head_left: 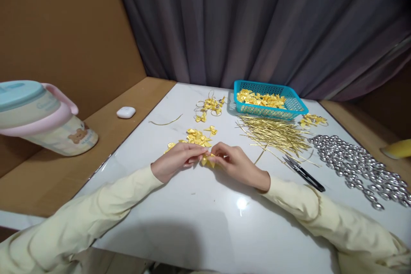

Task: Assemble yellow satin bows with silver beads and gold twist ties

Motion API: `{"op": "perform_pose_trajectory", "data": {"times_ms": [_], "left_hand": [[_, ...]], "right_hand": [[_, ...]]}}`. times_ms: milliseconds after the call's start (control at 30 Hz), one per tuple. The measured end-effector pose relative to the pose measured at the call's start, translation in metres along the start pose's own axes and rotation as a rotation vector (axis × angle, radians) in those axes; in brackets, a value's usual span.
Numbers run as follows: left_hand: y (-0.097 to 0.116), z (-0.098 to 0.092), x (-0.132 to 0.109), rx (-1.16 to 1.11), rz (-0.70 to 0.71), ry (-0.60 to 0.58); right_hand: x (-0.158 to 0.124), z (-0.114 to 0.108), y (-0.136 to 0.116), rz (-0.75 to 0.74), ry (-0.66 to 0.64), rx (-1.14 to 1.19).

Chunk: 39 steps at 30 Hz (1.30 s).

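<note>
A small yellow ribbon bow [208, 161] is pinched between the fingertips of my left hand [180, 158] and my right hand [236, 165], just above the white table. Both hands are closed, and their fingertips nearly meet at the bow's upper edge. Just behind them lies a loose pile of yellow bows [196, 137], partly covered by my left hand. Farther back rests a cluster of bows with looped gold wires [210, 105]. To the right of my right hand spreads a heap of gold wire ties [276, 132].
A blue basket [269, 113] of yellow bows stands at the back. Black-handled snips [305, 174] and many silver oval beads [356, 167] lie on the right. One gold wire [165, 122] lies at left. A large cup [45, 124] and white case [126, 112] stand on the brown ledge.
</note>
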<state>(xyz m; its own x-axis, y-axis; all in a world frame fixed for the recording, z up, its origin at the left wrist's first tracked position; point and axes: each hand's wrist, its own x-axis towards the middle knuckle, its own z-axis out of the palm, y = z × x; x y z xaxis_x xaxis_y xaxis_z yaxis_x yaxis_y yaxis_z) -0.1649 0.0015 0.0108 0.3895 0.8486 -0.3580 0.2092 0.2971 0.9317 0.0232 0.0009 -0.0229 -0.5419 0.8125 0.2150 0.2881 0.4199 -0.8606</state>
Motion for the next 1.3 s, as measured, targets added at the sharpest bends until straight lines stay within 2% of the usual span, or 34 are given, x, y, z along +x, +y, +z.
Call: {"op": "perform_pose_trajectory", "data": {"times_ms": [133,200,300,467,700,900,1033,1167,1300], "left_hand": [[0.002,-0.005,0.002,0.160,0.164,0.147],[0.003,-0.006,0.001,0.268,0.237,0.127],[0.002,-0.005,-0.001,0.392,0.264,0.057],[-0.001,-0.003,-0.003,0.491,0.354,0.090],[0.000,-0.003,-0.005,0.368,0.379,-0.002],[-0.002,-0.005,-0.004,0.441,0.414,0.044],[-0.002,-0.006,-0.004,0.482,0.414,0.039],[-0.001,-0.006,-0.005,0.533,0.383,-0.034],[0.000,-0.007,-0.005,0.562,0.426,-0.077]], "right_hand": [[0.003,-0.004,0.001,0.138,0.015,0.336],[0.004,-0.006,0.003,0.161,0.027,0.423],[0.004,-0.008,0.005,0.144,0.035,0.475],[0.006,-0.008,0.005,0.136,-0.020,0.567],[0.007,-0.011,0.007,0.119,-0.114,0.572],[0.007,-0.014,0.011,0.124,-0.242,0.546],[0.007,-0.014,0.013,0.117,-0.264,0.524],[0.007,-0.015,0.014,0.122,-0.267,0.498],[0.008,-0.017,0.015,0.115,-0.277,0.501]]}}
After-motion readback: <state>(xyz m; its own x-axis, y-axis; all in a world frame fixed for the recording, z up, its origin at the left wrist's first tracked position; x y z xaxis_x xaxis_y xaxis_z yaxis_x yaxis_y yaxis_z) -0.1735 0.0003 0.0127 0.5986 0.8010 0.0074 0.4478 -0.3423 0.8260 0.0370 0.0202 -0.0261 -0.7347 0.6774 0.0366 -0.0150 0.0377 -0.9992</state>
